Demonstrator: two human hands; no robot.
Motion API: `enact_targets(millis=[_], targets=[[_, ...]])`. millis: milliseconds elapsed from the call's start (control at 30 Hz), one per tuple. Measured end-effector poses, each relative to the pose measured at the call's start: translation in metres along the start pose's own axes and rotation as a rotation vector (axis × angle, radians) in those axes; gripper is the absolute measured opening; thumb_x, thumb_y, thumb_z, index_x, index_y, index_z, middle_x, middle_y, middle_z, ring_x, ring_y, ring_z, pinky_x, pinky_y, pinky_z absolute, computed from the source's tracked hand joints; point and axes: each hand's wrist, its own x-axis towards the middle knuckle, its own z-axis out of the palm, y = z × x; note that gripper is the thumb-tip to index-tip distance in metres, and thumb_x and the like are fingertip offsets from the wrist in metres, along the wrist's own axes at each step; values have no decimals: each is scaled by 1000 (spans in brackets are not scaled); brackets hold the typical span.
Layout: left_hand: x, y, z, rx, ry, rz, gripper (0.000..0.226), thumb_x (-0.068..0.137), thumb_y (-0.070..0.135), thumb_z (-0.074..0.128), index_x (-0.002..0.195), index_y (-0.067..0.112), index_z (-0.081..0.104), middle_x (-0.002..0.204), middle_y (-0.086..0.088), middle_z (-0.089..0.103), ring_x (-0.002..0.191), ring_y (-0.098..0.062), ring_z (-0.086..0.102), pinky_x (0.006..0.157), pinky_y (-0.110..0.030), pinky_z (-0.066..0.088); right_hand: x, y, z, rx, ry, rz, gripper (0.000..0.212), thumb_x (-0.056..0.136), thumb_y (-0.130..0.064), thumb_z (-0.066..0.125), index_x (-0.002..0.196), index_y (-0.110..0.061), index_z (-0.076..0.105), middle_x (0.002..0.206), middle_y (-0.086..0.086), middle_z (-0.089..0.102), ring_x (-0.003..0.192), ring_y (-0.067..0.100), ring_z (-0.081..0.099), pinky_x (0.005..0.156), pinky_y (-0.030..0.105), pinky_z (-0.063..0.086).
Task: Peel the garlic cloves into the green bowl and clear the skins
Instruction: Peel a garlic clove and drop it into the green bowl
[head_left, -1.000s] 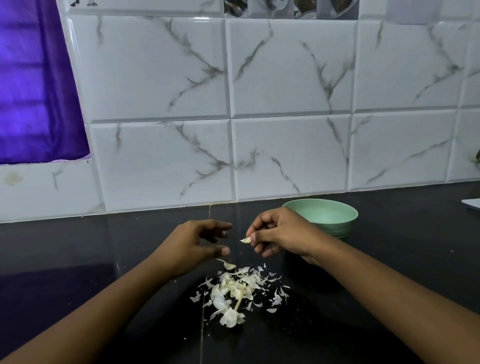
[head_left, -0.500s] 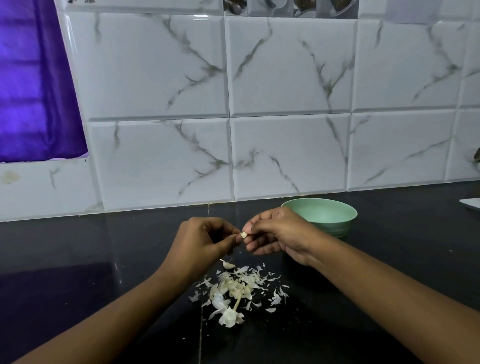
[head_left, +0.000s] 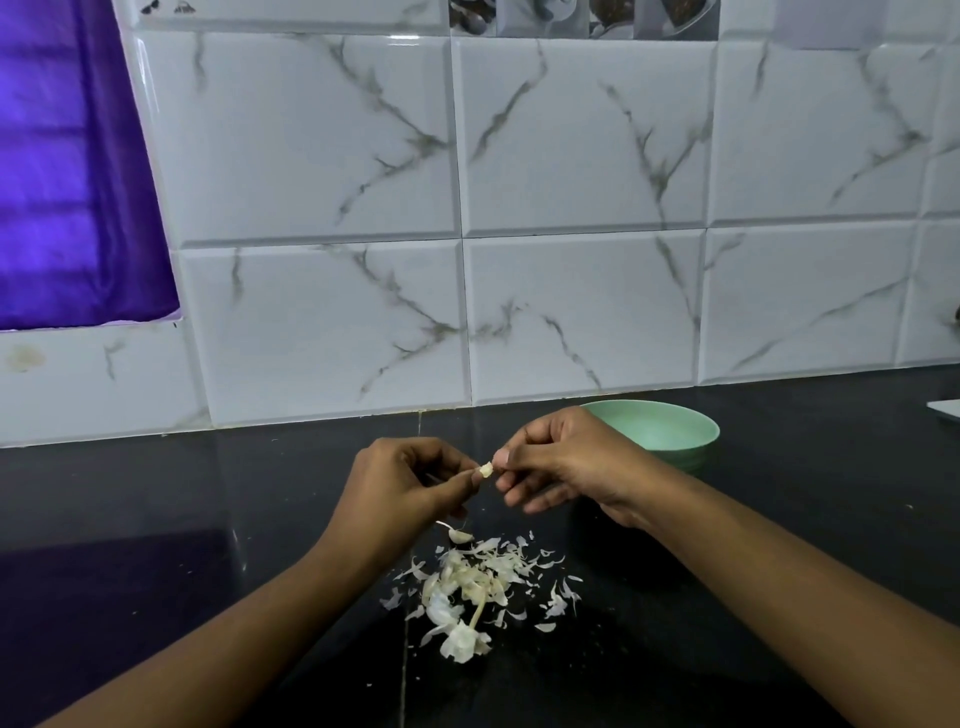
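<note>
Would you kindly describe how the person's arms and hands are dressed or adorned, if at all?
Both are bare. The left hand and right hand wear no gloves, and no rings show on the visible fingers. No sleeve, watch or bracelet shows on the left forearm or right forearm up to the frame's edge.

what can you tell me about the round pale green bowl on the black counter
The round pale green bowl looks like matte plastic, shallow, with a smooth rim. It stands upright on the glossy black counter, close to the white marbled wall tiles. The right hand, pinching a small garlic clove, hides its left edge; whether they touch cannot be told. No cloves show in the visible part of its inside.
</note>
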Motion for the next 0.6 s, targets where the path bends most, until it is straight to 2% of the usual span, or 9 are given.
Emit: enact_targets(millis=[267,367,467,600], targets=[[-2,3,2,187,-39,158,8,78,24,77,76,30,72,65,16,70,56,1,66,53,-8,45,2,2,6,-101,-14,-9,14,88,-7,61,75,-9,63,58,0,64,51,9,60,53,24,53],[-3,2,1,180,-25,191,5,79,25,75,79,30,72,66,11,71,56,0,67,56,-13,50,2,2,5,16,-54,69,15,92,-10,58,78,-8,61,56,-1,59,48,8,55,51,26,56],[-4,0,1,183,-13,249,12,79,22,75,77,32,69,67,14,70,55,0,66,56,-12,50,0,1,4,174,-162,170,17,94,-10,53,79,-7,59,59,0,56,47,6,54,52,30,58],[-3,-1,2,120,19,206,15,77,21,75,76,34,68,68,15,70,54,-4,66,55,-16,51,0,3,9,204,-181,174,21,97,-12,48,82,-7,61,62,0,53,48,6,52,52,32,58]])
